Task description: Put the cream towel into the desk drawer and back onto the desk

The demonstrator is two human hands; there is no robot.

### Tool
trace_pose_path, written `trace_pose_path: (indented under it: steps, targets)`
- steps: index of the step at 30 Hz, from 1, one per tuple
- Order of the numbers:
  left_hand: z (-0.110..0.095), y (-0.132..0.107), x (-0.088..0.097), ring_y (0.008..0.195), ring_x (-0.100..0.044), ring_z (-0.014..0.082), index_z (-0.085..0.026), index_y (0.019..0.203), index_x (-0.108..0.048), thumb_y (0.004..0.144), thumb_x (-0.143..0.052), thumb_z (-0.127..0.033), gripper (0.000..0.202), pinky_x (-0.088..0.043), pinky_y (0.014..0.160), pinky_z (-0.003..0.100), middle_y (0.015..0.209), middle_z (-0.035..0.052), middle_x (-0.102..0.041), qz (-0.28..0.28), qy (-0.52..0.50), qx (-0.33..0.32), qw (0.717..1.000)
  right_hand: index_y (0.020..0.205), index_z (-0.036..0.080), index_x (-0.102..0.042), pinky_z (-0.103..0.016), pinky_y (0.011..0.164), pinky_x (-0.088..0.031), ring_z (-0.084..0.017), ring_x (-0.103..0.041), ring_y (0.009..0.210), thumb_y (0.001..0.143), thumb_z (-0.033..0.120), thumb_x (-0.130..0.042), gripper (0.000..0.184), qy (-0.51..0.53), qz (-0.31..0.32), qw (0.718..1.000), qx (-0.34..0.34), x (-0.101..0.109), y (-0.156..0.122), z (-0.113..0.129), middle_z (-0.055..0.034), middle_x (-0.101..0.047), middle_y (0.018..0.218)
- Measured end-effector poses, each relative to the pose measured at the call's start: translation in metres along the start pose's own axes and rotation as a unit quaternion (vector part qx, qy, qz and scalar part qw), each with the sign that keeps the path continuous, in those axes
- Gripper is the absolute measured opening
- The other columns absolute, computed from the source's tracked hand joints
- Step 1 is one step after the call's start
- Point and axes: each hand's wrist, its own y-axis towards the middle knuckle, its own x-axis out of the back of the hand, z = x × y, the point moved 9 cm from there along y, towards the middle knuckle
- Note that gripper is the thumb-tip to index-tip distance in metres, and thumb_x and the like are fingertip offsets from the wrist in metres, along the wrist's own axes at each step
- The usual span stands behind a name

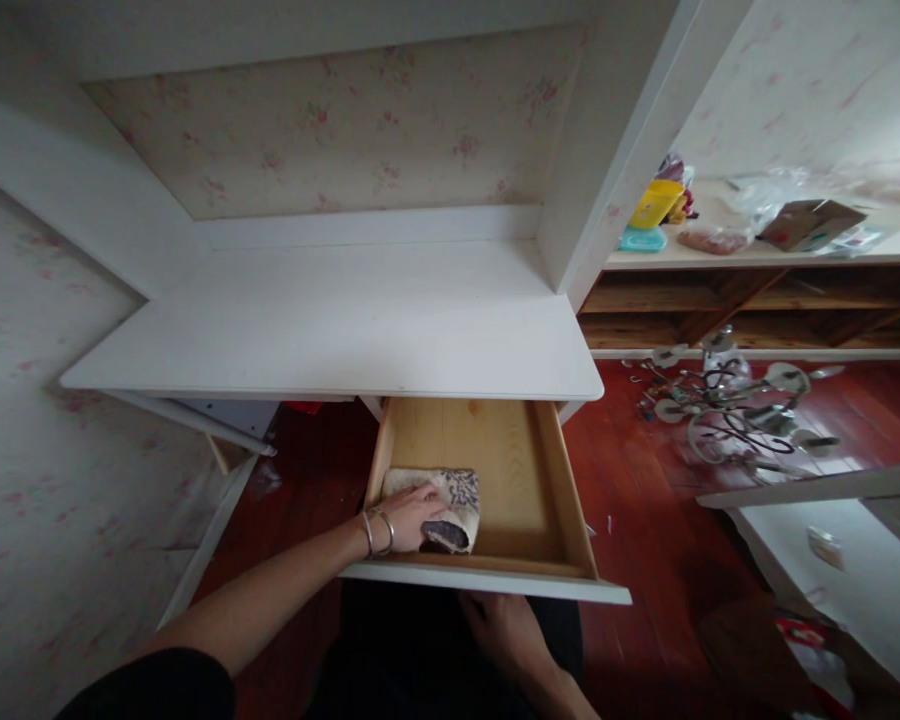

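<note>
A pale cloth (463,490) with a dark pattern lies bunched in the left part of a pulled-out wooden drawer (525,490). My left hand (409,515) is on top of it, the fingers curved over and gripping the fabric against the drawer bottom. One edge of the cloth is folded up and shows a dark inner side. Two bangles circle my left wrist. Below the drawer's white front panel (487,582) is my right hand (510,630), close to its underside; the panel and shadow hide most of its fingers.
Above the drawer stretches a white desk top (375,320) with rounded front corners. At the right, a chandelier (750,405) lies on the red wooden floor (630,500), before a low shelf unit (765,255) with bags and a cardboard box (814,222) on top.
</note>
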Motion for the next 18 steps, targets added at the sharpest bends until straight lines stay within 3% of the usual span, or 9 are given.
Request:
trace_pose_path:
  steps: [3, 5, 9, 13, 18]
  targets:
    - [0.006, -0.001, 0.0, 0.124, -0.049, 0.0291, -0.032, 0.129, -0.052, 0.073, -0.061, -0.018, 0.058, -0.043, 0.102, 0.04, 0.152, 0.0049, -0.029, -0.041, 0.035, 0.003, 0.999, 0.105, 0.026, -0.072, -0.031, 0.088, -0.045, -0.026, -0.064, 0.104, 0.094, 0.031, -0.04, 0.034, -0.001, -0.016, 1.0, -0.009, -0.001, 0.0, -0.002, -0.0058, -0.072, 0.107]
    - [0.01, 0.006, -0.002, 0.127, -0.045, 0.0298, -0.035, 0.131, -0.05, 0.07, -0.06, -0.012, 0.066, -0.045, 0.1, 0.04, 0.155, 0.0019, -0.022, -0.032, 0.049, 0.001, 0.998, 0.102, 0.026, -0.073, -0.03, 0.085, -0.045, -0.025, -0.065, 0.102, 0.095, 0.03, -0.039, 0.035, 0.003, -0.026, 1.0, -0.012, 0.0, -0.001, -0.001, -0.0057, -0.073, 0.104]
    - [0.026, 0.035, 0.022, 0.132, -0.039, 0.0277, -0.037, 0.132, -0.048, 0.069, -0.061, -0.009, 0.07, -0.041, 0.105, 0.039, 0.155, -0.0024, -0.024, -0.054, 0.069, 0.007, 0.996, 0.097, 0.026, -0.074, -0.029, 0.081, -0.046, -0.024, -0.067, 0.096, 0.096, 0.031, -0.037, 0.037, 0.001, -0.028, 0.999, -0.018, 0.002, -0.005, 0.003, -0.0059, -0.074, 0.099]
    - [0.055, 0.069, 0.059, 0.131, -0.041, 0.0275, -0.034, 0.136, -0.044, 0.069, -0.059, -0.007, 0.074, -0.043, 0.103, 0.039, 0.155, 0.0006, -0.024, -0.085, 0.086, 0.05, 0.991, 0.098, 0.025, -0.074, -0.027, 0.08, -0.046, -0.023, -0.068, 0.094, 0.095, 0.031, -0.038, 0.036, -0.001, -0.033, 0.999, -0.029, 0.006, -0.008, 0.005, -0.0061, -0.074, 0.098]
    - [0.073, 0.104, 0.089, 0.131, -0.041, 0.0248, -0.03, 0.134, -0.047, 0.071, -0.058, -0.005, 0.069, -0.04, 0.105, 0.035, 0.152, 0.0033, -0.032, -0.107, 0.094, 0.039, 0.989, 0.092, 0.025, -0.074, -0.026, 0.079, -0.045, -0.021, -0.068, 0.094, 0.096, 0.03, -0.038, 0.037, 0.012, -0.045, 0.999, -0.021, 0.01, -0.01, 0.008, -0.0048, -0.075, 0.096]
